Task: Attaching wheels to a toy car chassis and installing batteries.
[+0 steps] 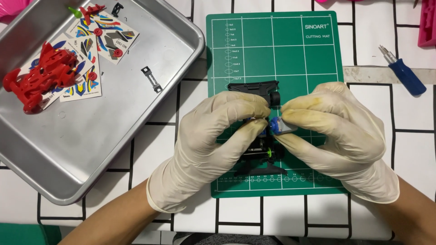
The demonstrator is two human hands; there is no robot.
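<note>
Both of my hands wear pale latex gloves and meet over a green cutting mat [318, 54]. A black toy car chassis [259, 88] lies on the mat beneath them, mostly hidden. My right hand [336, 131] pinches a small blue and silver motor [278, 126] at its fingertips. My left hand [213, 145] presses its thumb and fingers against the chassis and the motor's other side. A small green part [270, 152] shows low on the chassis.
A metal tray [150, 113] at the left holds a red car body shell [38, 77], sticker sheets [102, 36], small red wheels and a dark metal clip [151, 79]. A blue-handled screwdriver [403, 72] lies at the right. A pink object [427, 22] sits at the top right corner.
</note>
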